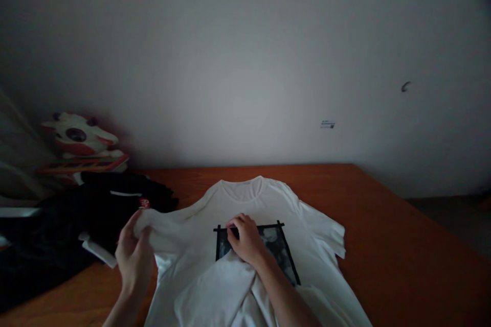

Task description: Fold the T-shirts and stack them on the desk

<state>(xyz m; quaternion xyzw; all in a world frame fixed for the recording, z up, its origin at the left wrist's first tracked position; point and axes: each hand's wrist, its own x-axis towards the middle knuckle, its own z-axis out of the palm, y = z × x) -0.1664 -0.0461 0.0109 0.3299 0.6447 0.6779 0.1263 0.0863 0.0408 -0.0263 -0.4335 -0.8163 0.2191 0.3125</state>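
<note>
A white T-shirt (192, 245) lies spread on the wooden table, its neckline toward the wall and a dark framed picture print (282, 255) on its chest. At the left, my left hand (134, 250) is closed on the T-shirt's sleeve, which is lifted off the table and slightly blurred. My right hand (245, 240) rests over the top of the print with curved fingers, the thumb a little apart from them. Below my right wrist the T-shirt's lower part is bunched in loose folds. My right forearm covers part of the print.
Dark clothes (95, 199) with a red tag (144, 203) are heaped on the table's left side. Behind them sits a cow-shaped toy (82, 135) with a keyboard. The table (368, 225) meets a pale wall at the back; its right edge slants away.
</note>
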